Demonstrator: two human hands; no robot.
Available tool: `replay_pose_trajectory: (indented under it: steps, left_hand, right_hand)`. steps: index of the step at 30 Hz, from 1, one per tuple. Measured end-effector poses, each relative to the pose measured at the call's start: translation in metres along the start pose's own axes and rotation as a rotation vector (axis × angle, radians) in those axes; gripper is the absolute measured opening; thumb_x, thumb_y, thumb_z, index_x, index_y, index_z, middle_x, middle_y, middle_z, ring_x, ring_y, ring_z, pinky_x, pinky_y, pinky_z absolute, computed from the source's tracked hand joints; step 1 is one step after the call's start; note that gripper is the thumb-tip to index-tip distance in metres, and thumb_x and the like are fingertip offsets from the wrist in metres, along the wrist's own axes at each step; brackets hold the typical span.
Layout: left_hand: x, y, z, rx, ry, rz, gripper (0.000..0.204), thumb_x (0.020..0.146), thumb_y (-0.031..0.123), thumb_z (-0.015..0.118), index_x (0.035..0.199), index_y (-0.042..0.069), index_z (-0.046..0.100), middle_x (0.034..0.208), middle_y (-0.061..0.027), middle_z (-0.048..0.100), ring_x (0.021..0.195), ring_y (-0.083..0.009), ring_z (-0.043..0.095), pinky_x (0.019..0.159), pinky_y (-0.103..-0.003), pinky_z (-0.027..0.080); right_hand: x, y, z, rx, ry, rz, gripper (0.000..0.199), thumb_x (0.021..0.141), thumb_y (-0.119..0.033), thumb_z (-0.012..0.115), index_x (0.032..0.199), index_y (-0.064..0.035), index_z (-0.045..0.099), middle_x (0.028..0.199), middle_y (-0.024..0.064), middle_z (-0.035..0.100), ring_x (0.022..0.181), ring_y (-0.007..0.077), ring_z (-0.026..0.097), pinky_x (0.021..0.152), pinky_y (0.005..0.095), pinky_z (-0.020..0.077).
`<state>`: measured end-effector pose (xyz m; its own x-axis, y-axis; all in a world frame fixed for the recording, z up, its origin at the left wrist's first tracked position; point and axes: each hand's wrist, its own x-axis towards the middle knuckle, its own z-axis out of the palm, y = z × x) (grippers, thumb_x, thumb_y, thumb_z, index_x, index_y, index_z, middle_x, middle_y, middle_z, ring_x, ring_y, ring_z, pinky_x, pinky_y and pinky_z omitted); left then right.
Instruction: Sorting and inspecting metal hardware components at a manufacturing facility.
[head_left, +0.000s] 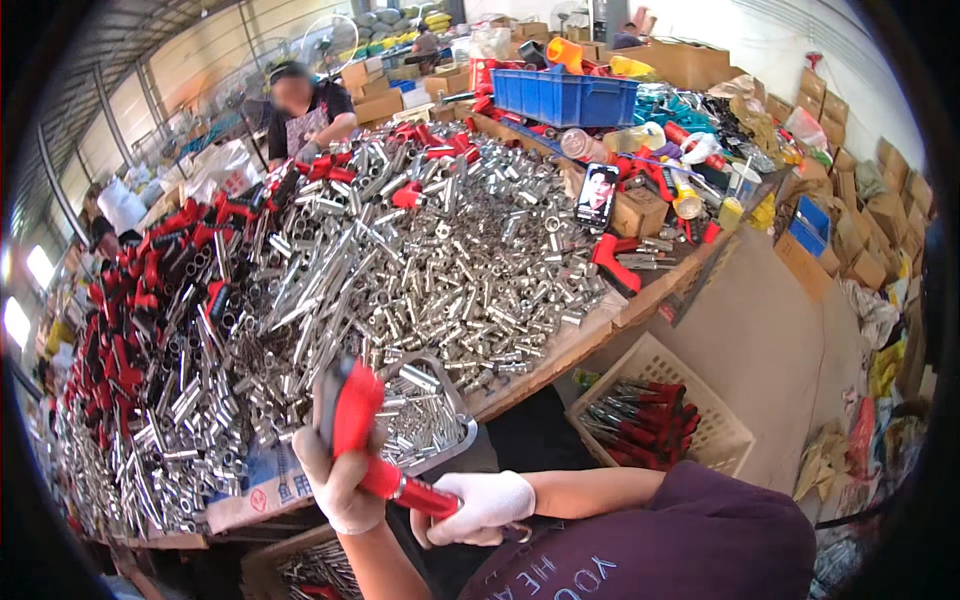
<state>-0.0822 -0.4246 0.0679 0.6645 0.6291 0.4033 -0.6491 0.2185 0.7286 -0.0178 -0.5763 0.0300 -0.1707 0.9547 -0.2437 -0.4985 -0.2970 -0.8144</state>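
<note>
My left hand (pixel 343 488), in a white glove, is closed around a red and black hand tool (pixel 352 415) near the table's front edge. The tool slants down to the right from a bulky black-edged upper part to a narrower red section with a silvery ring. My right hand (pixel 487 507), also gloved, grips the lower red end. A small metal piece (pixel 518 532) shows by the right hand; whether it is held is unclear. Just behind the tool sits a grey tray (pixel 462 405) of thin silvery rods.
Loose metal fittings (pixel 440 290) cover the table, with red handles (pixel 125 350) heaped left. A phone (pixel 597 198) leans against a small carton (pixel 638 212) at right. Below stands a cream crate (pixel 725 430) of red-handled tools. A blue bin (pixel 565 98) and a person (pixel 305 115) are farther back.
</note>
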Motion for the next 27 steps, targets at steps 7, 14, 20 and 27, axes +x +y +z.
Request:
replay_pose_trajectory:
  steps: [7,14,20,27]
  left_hand:
    - [0.012,0.007,-0.012,-0.786,-0.434,-0.160,0.048,0.093,0.058,0.057,0.078,0.015,0.043,0.070,0.0012,0.050,0.071,-0.0133,0.057,0.063,-0.029,0.043]
    - [-0.009,0.070,-0.020,0.405,-0.141,-0.420,0.063,0.078,0.024,0.059,0.130,-0.010,0.052,0.115,-0.0226,0.064,0.107,-0.0275,0.063,0.095,-0.035,0.048]
    - [-0.006,0.055,-0.013,1.666,-0.139,-0.232,0.036,0.087,0.035,0.063,0.079,0.000,0.065,0.068,-0.0213,0.062,0.069,-0.0402,0.063,0.066,-0.044,0.049]
    - [0.002,0.046,-0.016,2.004,-0.275,-0.160,0.044,0.079,0.043,0.068,0.066,0.002,0.065,0.059,-0.0197,0.060,0.060,-0.0395,0.064,0.059,-0.044,0.049]
  right_hand:
    - [-0.002,0.002,-0.013,0.153,-0.187,-0.026,0.022,0.090,-0.015,0.063,0.107,-0.0040,0.056,0.055,-0.0059,0.041,0.039,0.0038,0.035,0.035,0.0217,0.0284]
    - [-0.011,-0.007,-0.028,-0.148,0.123,-0.094,0.022,0.088,-0.020,0.066,0.104,-0.0051,0.061,0.064,-0.0019,0.051,0.044,0.0069,0.044,0.041,0.0239,0.0358]
    - [0.018,0.029,-0.029,-0.609,0.330,-0.398,0.024,0.086,-0.022,0.066,0.098,-0.0013,0.064,0.083,0.0143,0.068,0.083,0.0258,0.066,0.083,0.0383,0.0500]
    - [0.015,0.032,-0.015,-0.867,0.522,-0.204,0.029,0.087,-0.026,0.063,0.103,-0.0019,0.065,0.092,0.0227,0.068,0.094,0.0402,0.066,0.081,0.0428,0.0508]
